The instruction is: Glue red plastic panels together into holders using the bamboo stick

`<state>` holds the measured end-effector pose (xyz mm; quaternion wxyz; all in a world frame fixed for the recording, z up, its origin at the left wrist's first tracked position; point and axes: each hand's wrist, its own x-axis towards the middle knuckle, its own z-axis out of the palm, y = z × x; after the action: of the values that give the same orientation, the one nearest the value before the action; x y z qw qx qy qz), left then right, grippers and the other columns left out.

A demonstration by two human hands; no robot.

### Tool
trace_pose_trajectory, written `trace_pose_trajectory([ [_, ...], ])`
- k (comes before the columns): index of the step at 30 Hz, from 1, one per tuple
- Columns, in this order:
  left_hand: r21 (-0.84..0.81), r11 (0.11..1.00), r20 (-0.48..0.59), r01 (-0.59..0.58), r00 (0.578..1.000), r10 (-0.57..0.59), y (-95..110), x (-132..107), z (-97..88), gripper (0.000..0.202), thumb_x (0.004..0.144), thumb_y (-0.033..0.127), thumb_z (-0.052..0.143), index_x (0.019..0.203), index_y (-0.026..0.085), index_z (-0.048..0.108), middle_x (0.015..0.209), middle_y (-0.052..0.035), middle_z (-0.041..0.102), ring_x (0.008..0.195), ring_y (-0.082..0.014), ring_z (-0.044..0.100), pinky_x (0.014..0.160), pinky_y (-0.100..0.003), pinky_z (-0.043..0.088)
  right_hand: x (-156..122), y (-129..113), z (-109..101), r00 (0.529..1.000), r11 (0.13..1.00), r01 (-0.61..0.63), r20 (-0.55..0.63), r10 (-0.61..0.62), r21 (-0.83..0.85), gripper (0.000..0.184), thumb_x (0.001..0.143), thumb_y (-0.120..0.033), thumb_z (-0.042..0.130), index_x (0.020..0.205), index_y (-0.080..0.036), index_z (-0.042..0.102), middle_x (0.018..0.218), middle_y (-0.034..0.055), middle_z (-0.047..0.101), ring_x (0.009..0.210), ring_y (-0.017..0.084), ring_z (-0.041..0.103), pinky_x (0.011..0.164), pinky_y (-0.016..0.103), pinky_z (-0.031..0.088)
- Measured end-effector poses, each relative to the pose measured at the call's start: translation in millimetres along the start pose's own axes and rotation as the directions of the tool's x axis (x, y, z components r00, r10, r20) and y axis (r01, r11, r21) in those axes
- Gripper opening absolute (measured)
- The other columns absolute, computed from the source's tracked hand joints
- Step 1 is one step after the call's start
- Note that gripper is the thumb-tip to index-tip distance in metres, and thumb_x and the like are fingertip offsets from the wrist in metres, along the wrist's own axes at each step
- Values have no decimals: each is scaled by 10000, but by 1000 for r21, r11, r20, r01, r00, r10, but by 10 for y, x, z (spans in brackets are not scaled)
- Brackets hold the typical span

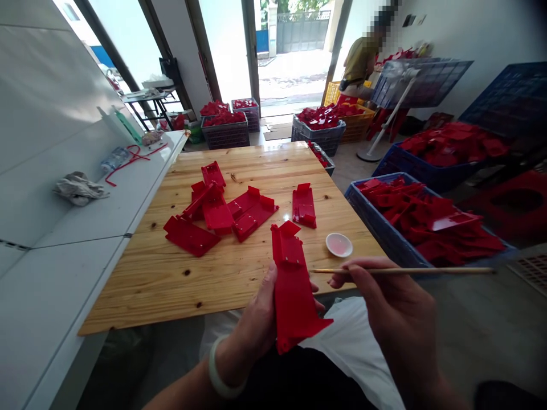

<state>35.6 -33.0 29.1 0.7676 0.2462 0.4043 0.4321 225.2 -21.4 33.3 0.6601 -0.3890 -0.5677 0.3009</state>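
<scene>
your left hand (256, 324) clamps a red moulded plastic part (293, 290), holding it tilted up just over the near edge of the wooden tabletop (171, 285). your right hand (397, 307), apart from the left, pinches a thin wooden stick (427, 271), its tip just beside the red part. a pale bangle (217, 373) circles your left wrist. a small white dish (339, 245) with pinkish liquid sits on the table just beyond the stick's tip. more red parts (222, 210) lie to the left on the table. a blue plastic crate (376, 222) heaped with red parts stands off the table's right edge, and a co-worker (361, 62) stands far off to the right.
</scene>
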Motion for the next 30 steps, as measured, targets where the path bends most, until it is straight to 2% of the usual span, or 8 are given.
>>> trace_pose_trajectory([
  [3,54,998,-6,-36,999,37,-40,-1,-19,923,1000,870,499,1219,26,802,967,-234,851,868,-306,821,828,-364,634,-13,-3,88,996,998,61,63,-59,-32,77,1087,-234,718,1079,-271,786,851,-27,830,736,139,801,727,225,668],
  [7,70,997,6,-44,999,44,-84,9,-54,950,966,898,527,1219,25,803,967,-226,850,857,-306,813,841,-377,638,18,81,118,984,978,147,126,-128,-151,73,1091,-241,704,1110,-267,769,872,-17,822,761,155,810,731,242,670],
  [13,52,997,6,-63,998,62,-88,25,-46,871,1019,832,512,1163,28,815,914,-205,839,839,-305,806,849,-392,646,47,75,172,961,934,256,171,-217,-248,65,1085,-253,693,1078,-253,758,863,2,793,716,173,803,571,223,637],
  [19,45,995,12,-84,996,84,-92,43,-39,799,1039,773,535,1159,32,810,878,-198,832,797,-307,797,794,-398,653,113,-24,166,913,872,388,252,-320,-297,74,1077,-195,678,1085,-242,735,873,-12,810,742,135,800,682,185,650],
  [22,48,994,15,-102,995,101,-105,55,-49,795,1049,762,527,1162,26,807,872,-199,828,801,-304,797,813,-397,647,118,-51,150,900,847,416,283,-332,-332,76,1087,-197,662,1083,-246,720,854,-32,799,711,112,784,687,163,632],
  [26,55,996,18,-77,997,76,-116,67,-54,872,976,845,581,1215,34,795,896,-197,834,807,-302,798,793,-389,642,89,-15,142,901,846,413,283,-327,-337,72,1091,-208,667,1099,-256,720,868,-34,801,742,125,790,787,195,644],
  [30,82,993,-9,-84,996,85,-126,53,-44,836,991,815,577,1198,33,789,881,-196,832,791,-315,804,779,-397,636,73,34,132,917,876,373,266,-298,-305,86,1089,-208,669,1113,-263,731,878,-29,795,725,136,786,670,194,628],
])
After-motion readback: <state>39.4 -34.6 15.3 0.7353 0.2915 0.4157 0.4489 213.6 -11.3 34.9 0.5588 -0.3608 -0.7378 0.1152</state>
